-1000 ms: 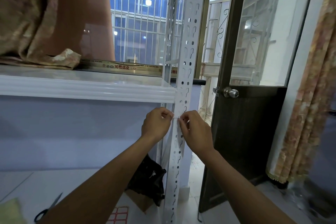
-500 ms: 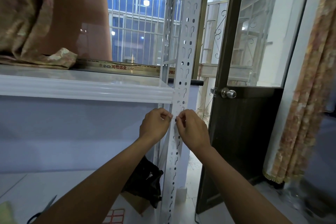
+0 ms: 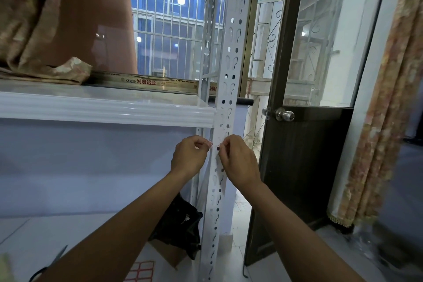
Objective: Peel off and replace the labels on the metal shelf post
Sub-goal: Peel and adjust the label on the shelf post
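Observation:
A white perforated metal shelf post [image 3: 230, 57] runs top to bottom through the middle of the head view. Just below the white shelf edge [image 3: 103, 110], both hands meet at the post. My left hand [image 3: 190, 155] and my right hand [image 3: 238, 160] each pinch one end of a small label [image 3: 215, 145] with a thin red edge, held flat across the post's front face. Most of the label is hidden by my fingertips.
A sheet of red-bordered labels [image 3: 140, 270] and scissors [image 3: 49, 265] lie on the lower surface at the bottom left. A black bag [image 3: 180, 224] sits on a cardboard box behind the post. A dark door with a knob [image 3: 285, 115] stands right; a curtain [image 3: 384, 121] hangs far right.
Both hands stay at the same spot on the post with the label between them. The view has shifted a little; nothing else moved.

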